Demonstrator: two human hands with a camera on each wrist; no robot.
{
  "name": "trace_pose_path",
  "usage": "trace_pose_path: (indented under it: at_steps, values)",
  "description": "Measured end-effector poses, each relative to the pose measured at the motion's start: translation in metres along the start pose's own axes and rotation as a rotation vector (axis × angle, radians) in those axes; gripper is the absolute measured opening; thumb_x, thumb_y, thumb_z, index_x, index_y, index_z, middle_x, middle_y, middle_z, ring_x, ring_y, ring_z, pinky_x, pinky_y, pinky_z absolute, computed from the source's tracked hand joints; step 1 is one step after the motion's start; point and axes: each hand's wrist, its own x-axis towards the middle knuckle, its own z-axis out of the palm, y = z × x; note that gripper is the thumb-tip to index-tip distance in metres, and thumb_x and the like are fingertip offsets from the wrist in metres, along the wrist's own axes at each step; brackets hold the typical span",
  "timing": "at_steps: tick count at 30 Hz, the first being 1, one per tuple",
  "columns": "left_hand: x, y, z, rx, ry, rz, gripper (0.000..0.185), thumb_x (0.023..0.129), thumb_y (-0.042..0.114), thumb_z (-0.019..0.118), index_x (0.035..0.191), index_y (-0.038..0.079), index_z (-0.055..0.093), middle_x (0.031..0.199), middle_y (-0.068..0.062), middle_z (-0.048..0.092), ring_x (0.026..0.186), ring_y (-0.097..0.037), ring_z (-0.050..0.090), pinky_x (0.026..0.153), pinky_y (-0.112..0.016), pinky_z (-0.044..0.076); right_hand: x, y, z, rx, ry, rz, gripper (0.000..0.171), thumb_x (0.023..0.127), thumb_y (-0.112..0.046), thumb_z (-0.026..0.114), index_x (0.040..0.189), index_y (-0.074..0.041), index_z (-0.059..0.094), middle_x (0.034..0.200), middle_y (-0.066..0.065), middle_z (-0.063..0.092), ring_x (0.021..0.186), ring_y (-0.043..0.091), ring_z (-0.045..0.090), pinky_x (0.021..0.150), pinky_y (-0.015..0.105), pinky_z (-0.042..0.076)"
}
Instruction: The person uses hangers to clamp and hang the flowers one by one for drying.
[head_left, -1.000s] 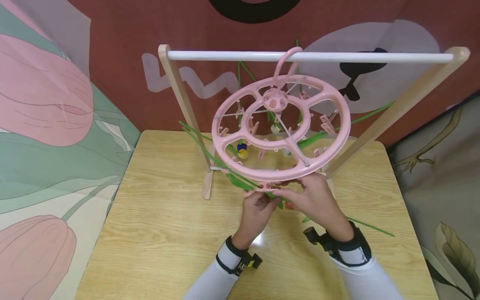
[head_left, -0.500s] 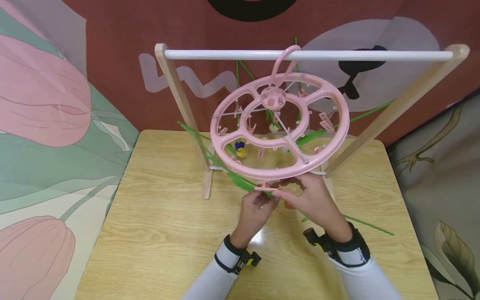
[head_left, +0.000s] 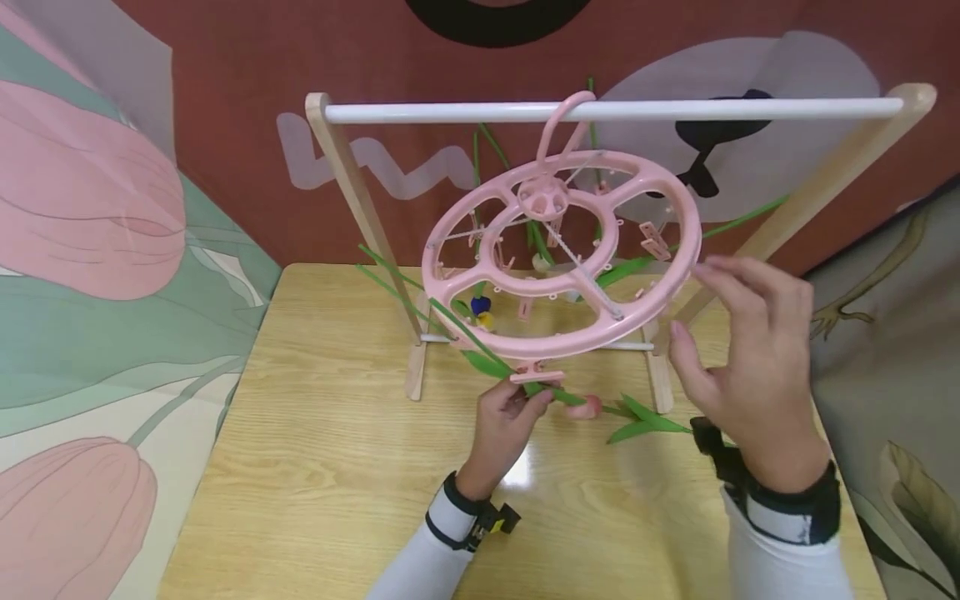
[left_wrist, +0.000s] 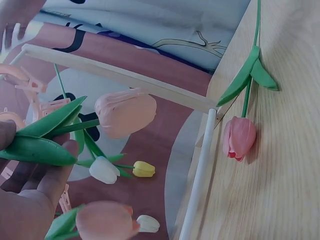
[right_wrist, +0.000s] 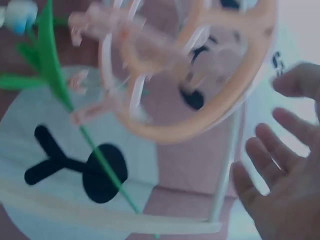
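Head view: left hand [head_left: 508,417] fingers pinch tulip stem [head_left: 546,392]; right hand [head_left: 750,358] spread, empty.

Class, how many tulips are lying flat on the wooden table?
1: a pink tulip on the table, beside the rack's white rod. The left hand holds another tulip; hanging tulips may hide more.
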Motion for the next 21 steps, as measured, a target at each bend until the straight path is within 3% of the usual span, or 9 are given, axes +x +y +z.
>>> trace_pose_path:
  at_steps: [2,4,7,9,14,17,21]
  values:
    - [-0.001,0.001,-0.001,-0.001,0.008,-0.006,0.025,0.097,-0.009,0.063,0.122,-0.008,0.066,0.113,-0.029,0.069,0.103,-0.018,0.071,0.085,-0.027,0.063,0.011,0.012,-0.002,-0.022,-0.093,-0.033,0.043,0.100,-0.027,0.058,0.126,0.007,0.062,0.140,0.027,0.055,0.129,0.047,0.048,0.115,0.050,0.035]
    - [-0.001,0.002,-0.002,0.000,0.015,-0.010,0.024,0.097,-0.008,0.063,0.121,-0.007,0.066,0.111,-0.028,0.069,0.096,-0.014,0.068,0.080,-0.022,0.061,0.016,0.021,-0.004,-0.048,-0.206,-0.052,0.037,0.098,-0.017,0.061,0.128,0.005,0.063,0.149,0.024,0.053,0.143,0.045,0.043,0.122,0.062,0.030]
    - [-0.003,0.004,-0.004,0.000,0.019,-0.007,0.023,0.098,-0.008,0.062,0.121,-0.009,0.065,0.109,-0.030,0.069,0.095,-0.011,0.068,0.076,-0.022,0.061,0.014,0.026,-0.006,-0.068,-0.297,-0.067,0.034,0.093,-0.002,0.069,0.126,0.007,0.065,0.145,0.025,0.058,0.147,0.041,0.043,0.125,0.066,0.026]
    - [-0.003,0.004,-0.007,0.012,0.027,0.004,0.022,0.098,-0.009,0.061,0.119,-0.009,0.065,0.107,-0.030,0.070,0.091,-0.010,0.068,0.070,-0.025,0.061,0.010,0.024,-0.007,-0.080,-0.317,-0.071,0.030,0.098,-0.007,0.068,0.125,0.007,0.065,0.139,0.025,0.062,0.144,0.041,0.047,0.125,0.064,0.026]
    - [0.000,0.005,-0.016,0.064,0.065,0.037,0.019,0.096,-0.011,0.062,0.114,-0.007,0.067,0.102,-0.027,0.070,0.078,-0.010,0.064,0.061,-0.023,0.057,0.003,0.007,0.000,-0.017,-0.213,-0.100,0.041,0.109,-0.031,0.053,0.117,0.005,0.070,0.126,0.025,0.068,0.127,0.045,0.060,0.123,0.054,0.037]
    - [0.003,0.006,-0.024,0.086,0.086,0.049,0.020,0.096,-0.012,0.061,0.115,-0.008,0.066,0.103,-0.029,0.069,0.084,-0.015,0.070,0.069,-0.028,0.063,0.002,-0.005,0.005,0.033,-0.141,-0.124,0.038,0.109,-0.029,0.054,0.112,0.004,0.072,0.119,0.026,0.069,0.116,0.046,0.063,0.117,0.045,0.044]
    - [0.004,0.009,-0.034,0.109,0.128,0.040,0.019,0.097,-0.011,0.061,0.116,-0.011,0.063,0.103,-0.031,0.068,0.095,-0.018,0.074,0.079,-0.039,0.066,0.003,-0.020,0.011,0.069,-0.071,-0.150,0.032,0.108,-0.024,0.056,0.111,0.002,0.074,0.112,0.025,0.070,0.105,0.045,0.064,0.095,0.050,0.048]
